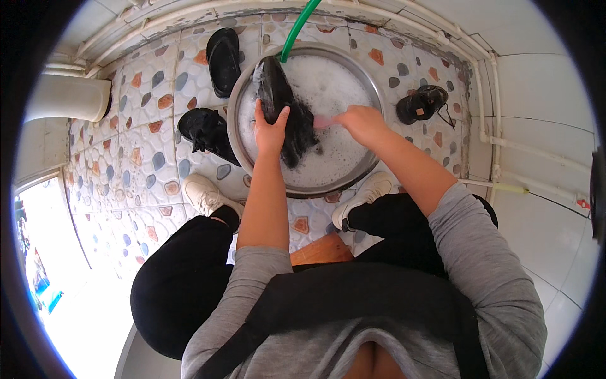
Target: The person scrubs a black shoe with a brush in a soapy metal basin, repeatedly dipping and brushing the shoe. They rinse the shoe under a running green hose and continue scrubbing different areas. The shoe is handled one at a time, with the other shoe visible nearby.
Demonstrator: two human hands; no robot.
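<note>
A wet black shoe (pixel 277 90) is tilted over a round metal basin (pixel 378 97), its sole edge flecked with foam. My left hand (pixel 271 127) grips it by the sole side. In my right hand (pixel 363 124) is the handle of a pink brush (pixel 324 121), whose head is largely hidden against the shoe's dark upper. Soapy water (pixel 334 163) with white suds fills much of the basin.
A green hose (pixel 299 29) hangs into the basin. To its left lie a black slipper (pixel 223 61) and a black laced shoe (pixel 206 132); another black shoe (pixel 421 104) is at right. Pipes (pixel 481 109) line the walls. A wooden stool (pixel 324 250) shows beneath me.
</note>
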